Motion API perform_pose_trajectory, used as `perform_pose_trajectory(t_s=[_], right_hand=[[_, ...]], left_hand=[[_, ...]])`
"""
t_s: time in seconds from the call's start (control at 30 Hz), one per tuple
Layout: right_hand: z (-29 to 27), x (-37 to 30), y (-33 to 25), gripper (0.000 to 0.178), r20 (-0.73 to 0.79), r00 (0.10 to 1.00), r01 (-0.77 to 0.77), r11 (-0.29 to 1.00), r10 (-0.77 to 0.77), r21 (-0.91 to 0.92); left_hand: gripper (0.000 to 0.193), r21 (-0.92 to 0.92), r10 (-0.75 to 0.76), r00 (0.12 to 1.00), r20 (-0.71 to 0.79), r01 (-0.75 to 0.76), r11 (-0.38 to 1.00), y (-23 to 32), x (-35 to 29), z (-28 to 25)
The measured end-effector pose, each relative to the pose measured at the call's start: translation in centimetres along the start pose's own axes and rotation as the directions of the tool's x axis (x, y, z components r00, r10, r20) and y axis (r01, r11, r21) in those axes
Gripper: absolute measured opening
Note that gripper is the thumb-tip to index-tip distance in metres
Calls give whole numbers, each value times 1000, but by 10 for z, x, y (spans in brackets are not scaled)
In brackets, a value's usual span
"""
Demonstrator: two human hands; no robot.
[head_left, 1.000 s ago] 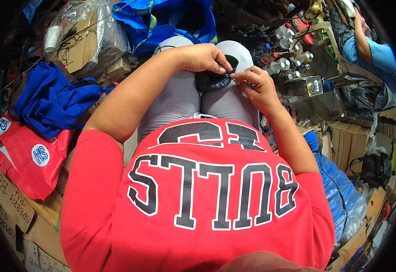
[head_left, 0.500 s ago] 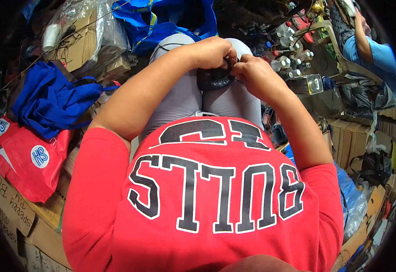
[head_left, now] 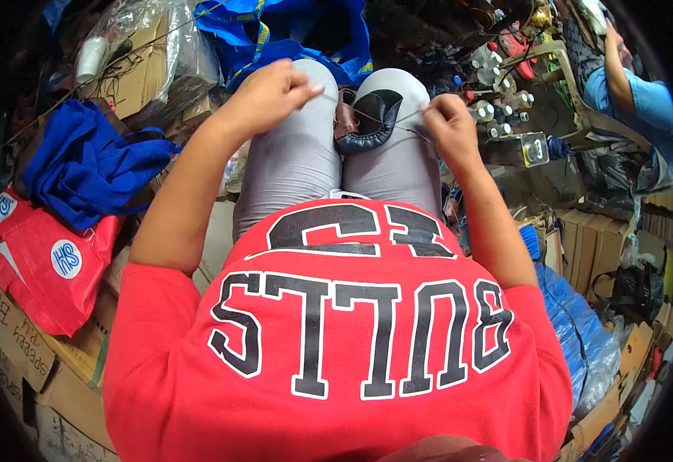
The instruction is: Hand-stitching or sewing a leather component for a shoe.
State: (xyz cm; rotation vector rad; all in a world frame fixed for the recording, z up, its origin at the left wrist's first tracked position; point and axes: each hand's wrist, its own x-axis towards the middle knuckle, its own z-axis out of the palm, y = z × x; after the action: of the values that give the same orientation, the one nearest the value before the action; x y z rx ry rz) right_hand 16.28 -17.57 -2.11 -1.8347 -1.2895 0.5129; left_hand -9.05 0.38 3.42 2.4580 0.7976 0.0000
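Single head-worn fisheye view, looking steeply down, close over red printed shirt (head_left: 336, 339), grey-trousered knees (head_left: 298, 154) toward 12 o'clock

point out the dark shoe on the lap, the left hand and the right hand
dark shoe (head_left: 373, 115), head view, on its black upper
left hand (head_left: 269, 91), head view, on the back of the hand
right hand (head_left: 450, 123), head view, on the knuckles

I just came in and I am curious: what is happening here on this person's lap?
A seated person works on a dark leather piece held between the knees. The left hand and the right hand are spread apart, each pinching an end of a thin thread stretched across the piece. Blue bags and small bottles lie around.
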Motion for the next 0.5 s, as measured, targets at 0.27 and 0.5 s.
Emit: perform_pose_trajectory(t_s=[0.27, 0.5], right_hand=[[-1, 3, -11, 46, 410, 907, -380, -232, 96, 895], [-31, -28, 20, 31, 444, 878, -457, 36, 179, 889]], left_hand=[[37, -956, 19, 1000, -7, -1, -292, 46, 29, 42], [43, -998, 22, 998, 61, 60, 18, 16, 34, 35]])
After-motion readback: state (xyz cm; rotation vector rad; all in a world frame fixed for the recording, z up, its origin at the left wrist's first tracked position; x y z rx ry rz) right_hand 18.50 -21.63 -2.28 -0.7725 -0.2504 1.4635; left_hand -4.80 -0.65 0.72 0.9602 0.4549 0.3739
